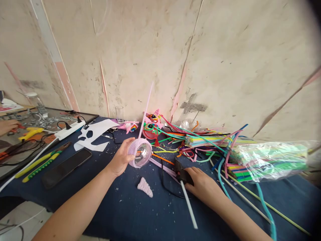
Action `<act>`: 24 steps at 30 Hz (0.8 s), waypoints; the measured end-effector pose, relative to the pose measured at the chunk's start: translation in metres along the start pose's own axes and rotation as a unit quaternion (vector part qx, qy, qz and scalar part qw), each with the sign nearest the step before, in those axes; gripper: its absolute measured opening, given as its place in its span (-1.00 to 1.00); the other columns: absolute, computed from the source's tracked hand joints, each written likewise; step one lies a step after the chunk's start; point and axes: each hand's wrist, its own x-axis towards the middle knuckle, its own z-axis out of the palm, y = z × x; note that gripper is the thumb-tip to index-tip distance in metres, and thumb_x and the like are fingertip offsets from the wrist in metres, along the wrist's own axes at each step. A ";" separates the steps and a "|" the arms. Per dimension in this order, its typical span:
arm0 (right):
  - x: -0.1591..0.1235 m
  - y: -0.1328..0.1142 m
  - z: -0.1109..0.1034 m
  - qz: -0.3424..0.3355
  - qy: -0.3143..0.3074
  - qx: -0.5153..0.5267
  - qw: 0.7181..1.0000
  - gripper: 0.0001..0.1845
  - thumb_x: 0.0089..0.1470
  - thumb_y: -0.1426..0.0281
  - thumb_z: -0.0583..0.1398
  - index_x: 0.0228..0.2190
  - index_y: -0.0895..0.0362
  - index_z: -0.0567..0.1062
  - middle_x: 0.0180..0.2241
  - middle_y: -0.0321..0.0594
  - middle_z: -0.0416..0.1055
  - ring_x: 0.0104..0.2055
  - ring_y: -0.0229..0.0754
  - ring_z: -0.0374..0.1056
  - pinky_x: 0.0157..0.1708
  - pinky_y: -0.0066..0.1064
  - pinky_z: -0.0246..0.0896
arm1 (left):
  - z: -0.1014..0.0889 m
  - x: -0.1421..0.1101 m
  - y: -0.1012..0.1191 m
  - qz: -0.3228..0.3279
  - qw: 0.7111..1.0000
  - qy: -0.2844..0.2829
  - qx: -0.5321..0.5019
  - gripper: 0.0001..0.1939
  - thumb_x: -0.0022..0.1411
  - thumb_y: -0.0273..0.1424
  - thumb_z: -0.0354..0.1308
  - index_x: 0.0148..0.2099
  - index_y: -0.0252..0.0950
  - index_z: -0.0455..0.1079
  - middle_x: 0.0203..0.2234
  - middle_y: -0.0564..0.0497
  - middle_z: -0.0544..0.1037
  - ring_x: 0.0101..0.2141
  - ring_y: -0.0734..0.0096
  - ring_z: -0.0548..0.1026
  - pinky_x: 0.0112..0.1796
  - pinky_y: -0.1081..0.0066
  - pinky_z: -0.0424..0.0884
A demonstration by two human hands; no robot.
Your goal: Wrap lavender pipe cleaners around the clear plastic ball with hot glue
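Note:
My left hand is closed around a clear round plastic shell wound with lilac pipe cleaner. One loose pipe cleaner end sticks up from it. My right hand grips a black glue gun, low over the table. A white glue stick juts from the gun's rear toward me. Between my hands, on the cloth, lies a small triangle wrapped in pale lilac. Behind it, partly hidden by the gun, are loose lilac pipe cleaners.
Colourful finished pieces stand by the wall. Bundled pipe cleaners, some in a plastic bag, fill the right. On the left are a phone, pliers, cut white paper and a power strip. Another person's hand shows far left.

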 end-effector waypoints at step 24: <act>0.087 -0.108 -0.024 -0.143 0.271 0.107 0.946 -0.94 0.19 0.45 0.17 -0.31 0.12 0.47 -0.31 -0.20 0.52 -0.22 -0.12 0.38 -0.01 -0.11 0.13 | -0.008 -0.002 -0.012 0.096 0.983 -0.083 0.130 -0.27 -0.08 -0.46 0.33 0.15 -0.16 0.19 0.11 -0.14 0.35 0.20 -0.05 0.21 0.16 0.01 0.12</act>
